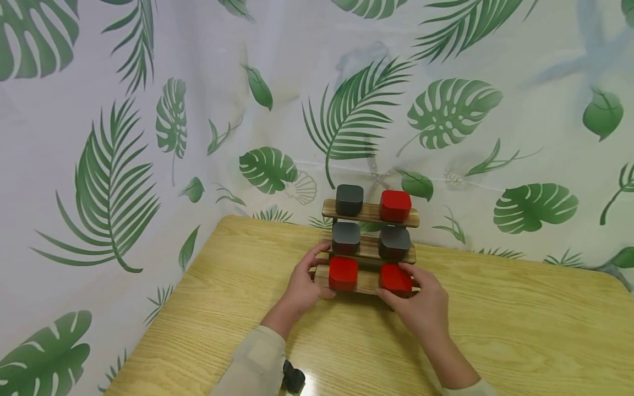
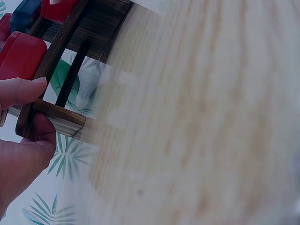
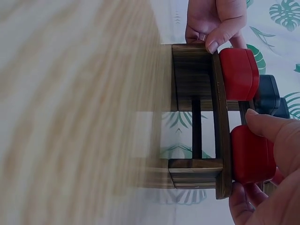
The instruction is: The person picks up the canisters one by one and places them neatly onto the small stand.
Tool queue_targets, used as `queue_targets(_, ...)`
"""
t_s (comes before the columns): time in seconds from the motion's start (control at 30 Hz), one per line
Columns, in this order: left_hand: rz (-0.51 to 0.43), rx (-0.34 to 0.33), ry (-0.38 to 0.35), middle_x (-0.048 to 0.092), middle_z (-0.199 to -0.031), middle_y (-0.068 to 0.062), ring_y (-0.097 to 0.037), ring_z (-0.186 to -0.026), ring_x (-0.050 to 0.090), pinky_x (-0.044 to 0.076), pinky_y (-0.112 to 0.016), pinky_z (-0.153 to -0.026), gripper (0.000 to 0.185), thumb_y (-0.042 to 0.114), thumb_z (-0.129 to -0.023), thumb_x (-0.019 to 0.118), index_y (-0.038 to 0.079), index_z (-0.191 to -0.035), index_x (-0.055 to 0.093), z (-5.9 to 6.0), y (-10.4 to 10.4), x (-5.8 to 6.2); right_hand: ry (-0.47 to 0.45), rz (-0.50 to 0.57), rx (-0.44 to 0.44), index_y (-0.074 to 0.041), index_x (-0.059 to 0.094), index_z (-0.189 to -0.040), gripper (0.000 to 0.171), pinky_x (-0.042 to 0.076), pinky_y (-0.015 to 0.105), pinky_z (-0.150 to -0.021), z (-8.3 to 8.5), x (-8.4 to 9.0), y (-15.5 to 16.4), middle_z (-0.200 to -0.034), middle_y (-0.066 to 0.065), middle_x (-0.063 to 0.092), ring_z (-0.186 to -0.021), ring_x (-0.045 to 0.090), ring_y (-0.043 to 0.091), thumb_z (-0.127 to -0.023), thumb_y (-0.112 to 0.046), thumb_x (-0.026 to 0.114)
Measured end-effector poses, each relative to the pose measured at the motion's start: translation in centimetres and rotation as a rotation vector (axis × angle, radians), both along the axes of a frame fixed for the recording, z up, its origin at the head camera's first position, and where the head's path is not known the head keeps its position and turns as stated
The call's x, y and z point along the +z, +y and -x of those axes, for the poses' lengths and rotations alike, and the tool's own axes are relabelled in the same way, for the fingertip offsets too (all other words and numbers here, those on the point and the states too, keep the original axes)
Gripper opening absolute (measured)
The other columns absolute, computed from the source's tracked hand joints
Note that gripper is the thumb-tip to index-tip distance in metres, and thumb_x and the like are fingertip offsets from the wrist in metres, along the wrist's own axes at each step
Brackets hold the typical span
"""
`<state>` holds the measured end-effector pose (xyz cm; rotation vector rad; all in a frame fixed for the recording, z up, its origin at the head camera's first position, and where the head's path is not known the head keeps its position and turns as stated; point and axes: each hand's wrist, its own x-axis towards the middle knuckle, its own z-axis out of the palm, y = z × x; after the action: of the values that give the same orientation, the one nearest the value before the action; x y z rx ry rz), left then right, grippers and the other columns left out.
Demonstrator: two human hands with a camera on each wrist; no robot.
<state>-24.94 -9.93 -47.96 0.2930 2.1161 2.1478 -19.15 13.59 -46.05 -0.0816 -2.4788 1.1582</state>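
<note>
A three-tier wooden rack (image 1: 367, 279) stands at the back of the table and carries small rounded boxes on each step. My left hand (image 1: 303, 283) grips the left end of the lowest step; in the left wrist view its thumb and a finger lie on either side of the wood. On that step's right side, my right hand (image 1: 425, 303) pinches a red box (image 3: 253, 154) between thumb and fingers. Beside it sits another red box (image 1: 343, 273). The middle step bears two dark grey boxes, one left (image 1: 346, 237) and one right (image 1: 394, 242).
The top step holds a dark grey box (image 1: 349, 199) and a red box (image 1: 395, 205). Behind the rack hangs a leaf-patterned cloth (image 1: 451, 113), which also covers the left side. A small black object (image 1: 294, 378) lies on the wooden table (image 1: 515, 324) by the left sleeve.
</note>
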Motion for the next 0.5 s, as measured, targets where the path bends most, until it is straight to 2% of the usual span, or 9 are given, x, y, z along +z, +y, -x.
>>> queue_targets(0.2,-0.008,-0.006,-0.012,0.052,-0.129,-0.02,-0.035,-0.1,0.056,0.054,-0.038,-0.068,0.1,-0.032,-0.061,0.069,0.02,-0.145,0.052,-1.2,0.0,2.0,0.017,-0.007,-0.003,-0.007,0.068,-0.125,0.063,0.053,0.046,-0.08,0.1,-0.3,0.0,-0.118,0.013,0.066,-0.104,0.056,0.027,-0.07,-0.025,0.094)
queue_targets(0.5,-0.013,-0.004,0.003,0.052,-0.128,-0.021,-0.035,-0.098,0.056,0.054,-0.037,-0.067,0.099,-0.032,-0.061,0.069,0.019,-0.145,0.052,-1.3,0.0,2.2,0.04,-0.016,-0.001,-0.008,0.068,-0.124,0.064,0.053,0.046,-0.078,0.3,-0.5,0.1,-0.118,0.012,0.066,-0.104,0.057,0.027,-0.07,-0.028,0.094)
